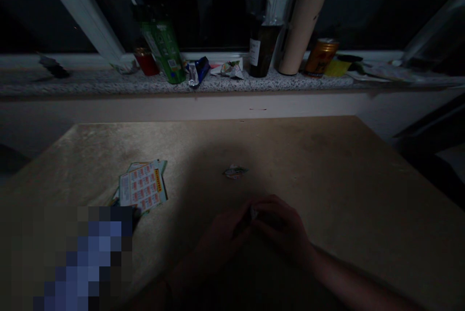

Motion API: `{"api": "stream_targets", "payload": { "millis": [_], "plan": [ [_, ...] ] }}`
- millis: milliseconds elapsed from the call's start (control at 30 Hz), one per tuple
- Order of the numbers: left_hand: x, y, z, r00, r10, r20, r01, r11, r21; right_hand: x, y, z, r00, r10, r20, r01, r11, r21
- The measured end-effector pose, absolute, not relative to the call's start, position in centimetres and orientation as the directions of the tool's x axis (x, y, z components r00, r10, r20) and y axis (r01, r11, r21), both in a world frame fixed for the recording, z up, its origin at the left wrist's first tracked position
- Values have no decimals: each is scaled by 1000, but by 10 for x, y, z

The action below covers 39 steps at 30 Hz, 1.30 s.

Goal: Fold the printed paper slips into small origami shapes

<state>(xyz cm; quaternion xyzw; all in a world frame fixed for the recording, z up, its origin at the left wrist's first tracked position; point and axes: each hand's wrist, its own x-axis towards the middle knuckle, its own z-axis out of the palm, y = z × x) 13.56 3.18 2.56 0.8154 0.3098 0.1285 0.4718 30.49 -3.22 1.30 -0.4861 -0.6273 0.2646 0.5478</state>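
Observation:
In the dim light, my left hand (227,231) and my right hand (285,221) meet at the fingertips over the near middle of the table. Pinched between both is a small piece of folded paper (254,212), pale with printed marks; the fingers cover most of it. Just beyond the hands lies a small folded paper piece (235,171) with pointed ends, touched by neither hand. A stack of printed paper sheets (141,187) rests to the left, the top one showing rows of red and white boxes. My left hand is the closer one to that stack.
Along the granite windowsill (225,82) stand a green can (165,54), a dark cup with a straw (263,52), a tall tube (307,18), an orange can (321,59) and crumpled wrappers (198,71). The wooden table (308,146) meets the wall below. A pixelated patch hides the lower left.

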Motion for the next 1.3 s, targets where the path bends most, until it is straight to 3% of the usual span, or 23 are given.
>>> {"api": "stream_targets", "payload": {
  "millis": [433,767,1133,1300],
  "plan": [
    [135,36,28,796,596,-109,262,-175,949,307,-35,9,52,902,429,341,387,-857],
    [136,35,35,753,650,-105,251,-136,958,304,-34,14,60,887,457,360,408,-839],
    [137,36,35,734,668,-126,333,-192,923,306,-34,12,13,834,552,514,468,-719],
    [138,36,39,715,684,-145,299,-112,948,309,-35,9,-23,842,539,544,463,-700]
  ]
}}
